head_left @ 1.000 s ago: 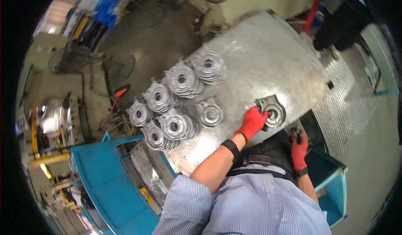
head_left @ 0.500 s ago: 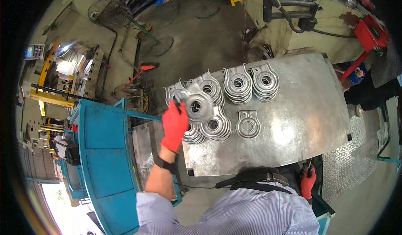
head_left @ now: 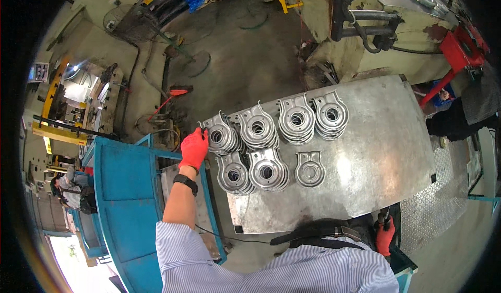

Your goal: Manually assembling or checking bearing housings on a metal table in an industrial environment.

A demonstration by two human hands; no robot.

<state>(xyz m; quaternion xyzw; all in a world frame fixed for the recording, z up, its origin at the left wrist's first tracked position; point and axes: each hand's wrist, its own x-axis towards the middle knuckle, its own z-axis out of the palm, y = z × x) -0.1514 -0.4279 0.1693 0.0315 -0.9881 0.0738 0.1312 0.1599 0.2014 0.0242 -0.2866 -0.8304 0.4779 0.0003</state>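
My left hand [head_left: 193, 149], in a red glove, pinches the tab edge of a round stamped metal bracket [head_left: 218, 135] on top of the far-left stack. My right hand [head_left: 385, 234], also red-gloved, is closed around a dark, slim handle-like thing [head_left: 385, 213] beside the table's near right edge; its kind is unclear. More stacks of the same brackets stand close together, among them a near-left stack [head_left: 233, 174] and a near-middle stack [head_left: 267, 171]. One single bracket [head_left: 310, 170], its centre closed, lies apart to their right.
The stacks stand on a steel-topped table [head_left: 376, 152]. A blue metal cabinet [head_left: 130, 188] is left of my arm. Machines line both sides, with a red stand [head_left: 459, 48] at the far right. Another person's dark sleeve [head_left: 459, 118] shows at the right edge.
My left hand has moved left with the bracket, from above the stacks down onto the far-left stack. My right hand stays in about the same place.
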